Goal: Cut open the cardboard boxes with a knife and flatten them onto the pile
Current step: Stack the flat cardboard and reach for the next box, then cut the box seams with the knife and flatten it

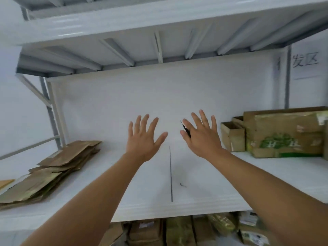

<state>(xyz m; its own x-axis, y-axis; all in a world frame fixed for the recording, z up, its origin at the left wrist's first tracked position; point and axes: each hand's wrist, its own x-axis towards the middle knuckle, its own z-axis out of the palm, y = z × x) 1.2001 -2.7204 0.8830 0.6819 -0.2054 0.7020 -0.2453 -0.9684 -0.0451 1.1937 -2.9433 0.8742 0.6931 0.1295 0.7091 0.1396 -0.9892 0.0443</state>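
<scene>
Cardboard boxes [276, 134] not yet cut stand at the right end of the white shelf [204, 196], as the head camera, the only view, shows: a large one with green printing, and two small open-topped ones just beside it on its left. At the far left of the same shelf lies the pile [48, 169] of flattened cardboard, several brown sheets stacked loosely and fanned out. Judged from that, part of the job is done and at least three boxes remain.

Both arms reach forward over the bare middle of the shelf. The left hand [143, 137] is spread, fingers straight and apart, holding nothing. The right hand [202, 135] is also spread with straight fingers, yet a thin dark object, probably the knife [185, 129], shows at the gap between thumb and forefinger. Whether the thumb pins it against the palm cannot be told, so the state of that grip is uncertain.

No box is under the hands, so no cutting is under way. A thin dark line [170, 174] runs along the shelf surface between the arms. More boxes [177, 231] sit on the level below; whether they belong to the task is unclear.
</scene>
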